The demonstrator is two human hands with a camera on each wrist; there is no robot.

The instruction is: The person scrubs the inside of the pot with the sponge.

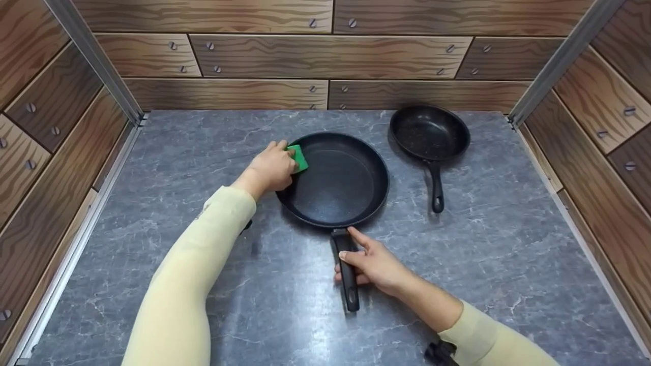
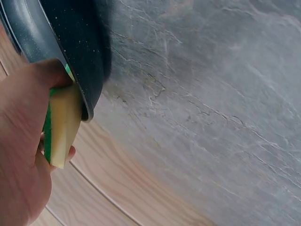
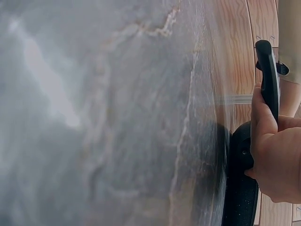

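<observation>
A large black frying pan (image 1: 335, 178) lies mid-table with its handle (image 1: 349, 284) toward the near side. My left hand (image 1: 274, 165) grips a sponge (image 1: 298, 158) at the pan's upper left rim. In the left wrist view the sponge (image 2: 65, 120) shows a yellow foam side against the rim and a green scouring side under the palm. My right hand (image 1: 379, 264) holds the pan handle, thumb on top and fingers beneath, with the index finger stretched toward the pan body. From the right wrist view, that hand (image 3: 277, 155) wraps the handle (image 3: 269, 77) near the pan.
A smaller black frying pan (image 1: 430, 133) rests at the back right, its handle pointing to the near side. Wood-patterned panels (image 1: 264, 56) wall the grey marbled table (image 1: 193, 147) at the back and both sides, with metal posts (image 1: 562, 61) at the corners.
</observation>
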